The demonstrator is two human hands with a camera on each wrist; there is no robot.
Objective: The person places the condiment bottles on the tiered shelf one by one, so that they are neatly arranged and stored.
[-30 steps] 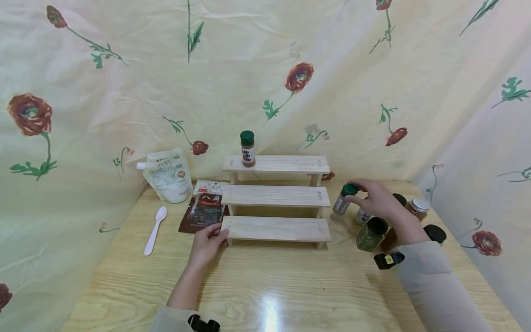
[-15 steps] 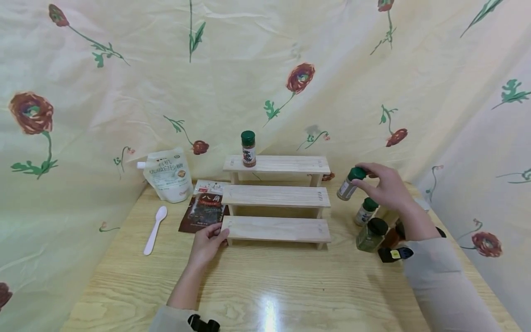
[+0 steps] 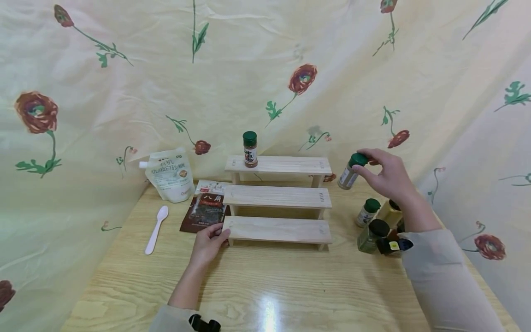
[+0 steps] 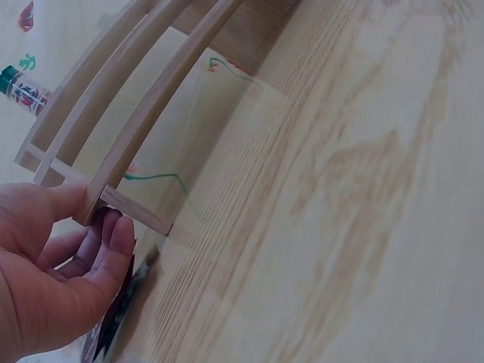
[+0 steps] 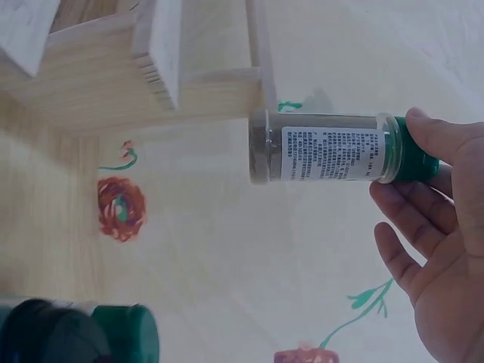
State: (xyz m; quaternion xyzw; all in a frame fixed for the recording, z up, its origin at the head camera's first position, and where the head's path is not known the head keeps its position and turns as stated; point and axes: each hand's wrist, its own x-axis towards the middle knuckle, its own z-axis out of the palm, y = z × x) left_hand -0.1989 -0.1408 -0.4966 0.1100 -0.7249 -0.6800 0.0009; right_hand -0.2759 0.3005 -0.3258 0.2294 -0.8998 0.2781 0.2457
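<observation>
A three-step wooden rack (image 3: 277, 197) (image 4: 128, 128) (image 5: 151, 68) stands mid-table. On its top step a spice jar with a green cap (image 3: 250, 149) (image 4: 23, 89) stands at the left end. My right hand (image 3: 383, 177) (image 5: 435, 249) grips a green-capped spice jar (image 3: 351, 170) (image 5: 333, 156) by its cap, lifted in the air just right of the top step. My left hand (image 3: 209, 243) (image 4: 57, 265) holds the left end of the lowest step, thumb on top and fingers under the board.
Several more jars (image 3: 370, 226) (image 5: 76, 333) stand on the table at the right, beside my right forearm. A white pouch (image 3: 168, 175), a dark spice packet (image 3: 205, 212) and a white spoon (image 3: 155, 229) lie left of the rack. Floral cloth hangs behind and along both sides.
My right hand has lifted the green-capped jar from the group of jars on the table up to top-step height. My left hand has stayed on the lowest step.
</observation>
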